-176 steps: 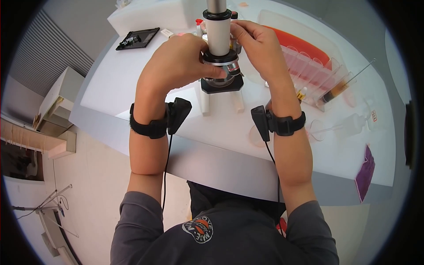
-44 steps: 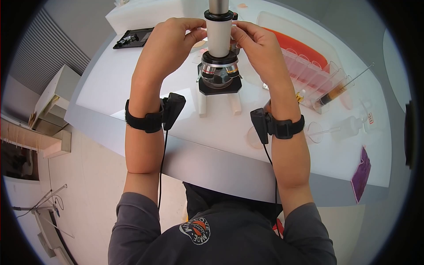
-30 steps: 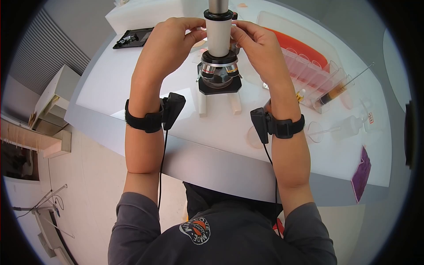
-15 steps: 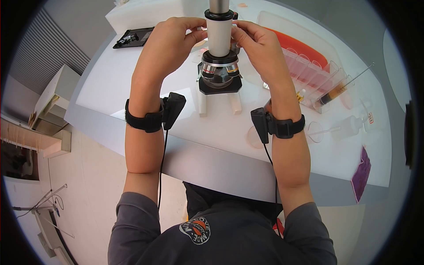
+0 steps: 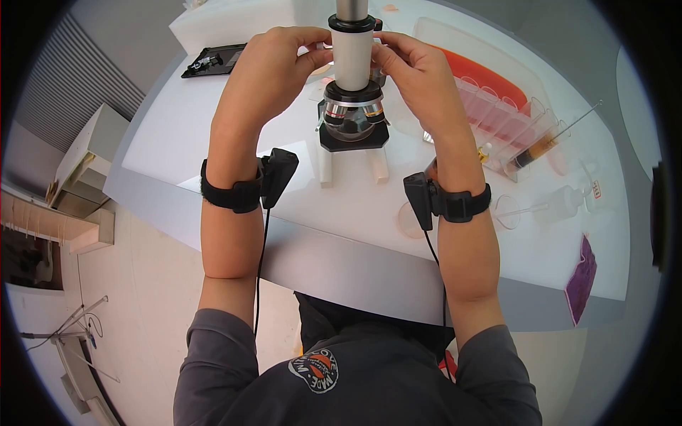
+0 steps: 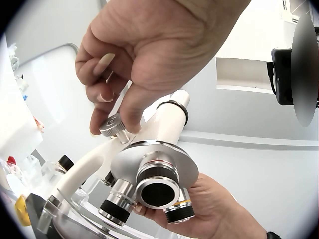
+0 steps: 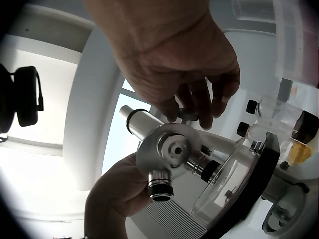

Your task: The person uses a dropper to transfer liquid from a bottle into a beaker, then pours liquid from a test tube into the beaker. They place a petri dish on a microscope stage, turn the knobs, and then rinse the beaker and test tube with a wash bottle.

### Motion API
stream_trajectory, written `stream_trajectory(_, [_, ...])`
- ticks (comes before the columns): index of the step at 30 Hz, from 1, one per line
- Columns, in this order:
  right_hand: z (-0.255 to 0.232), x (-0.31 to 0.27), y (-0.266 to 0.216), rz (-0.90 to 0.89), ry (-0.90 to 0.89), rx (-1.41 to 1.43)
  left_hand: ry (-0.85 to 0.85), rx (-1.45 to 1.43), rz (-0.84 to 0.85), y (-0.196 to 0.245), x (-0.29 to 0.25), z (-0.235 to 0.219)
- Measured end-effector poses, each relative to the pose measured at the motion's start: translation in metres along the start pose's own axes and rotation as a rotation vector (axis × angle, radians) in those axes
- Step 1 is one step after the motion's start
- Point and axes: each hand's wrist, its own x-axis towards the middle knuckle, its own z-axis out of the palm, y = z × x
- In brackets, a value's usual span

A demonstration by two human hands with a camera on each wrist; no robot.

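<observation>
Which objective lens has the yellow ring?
In the left wrist view, the rightmost lens; the middle lens has a red ring, the leftmost lens shows none.

Head view: lighting is bright and diffuse, with glare on the white tabletop [image 5: 170, 135] (wide-angle distortion bows its edges). Right wrist view: backlighting leaves the right hand [image 7: 179, 55] shadowed; the corners darken.

Two hands [image 5: 266, 82], two black wrist straps [image 5: 240, 197], one microscope [image 5: 352, 64], three objective lenses [image 6: 158, 183], two focus knobs [image 6: 113, 126] and one purple cloth [image 5: 582, 280] appear, with several clear tubes [image 5: 499, 118] overlapping too closely to count.
</observation>
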Motion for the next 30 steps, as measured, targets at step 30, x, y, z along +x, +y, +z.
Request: stream_trajectory(30, [-0.0003, -0.0008, 0.0005, -0.034, 0.016, -0.019, 0.016, -0.017, 0.03, -0.0007, -0.0003, 0.0008])
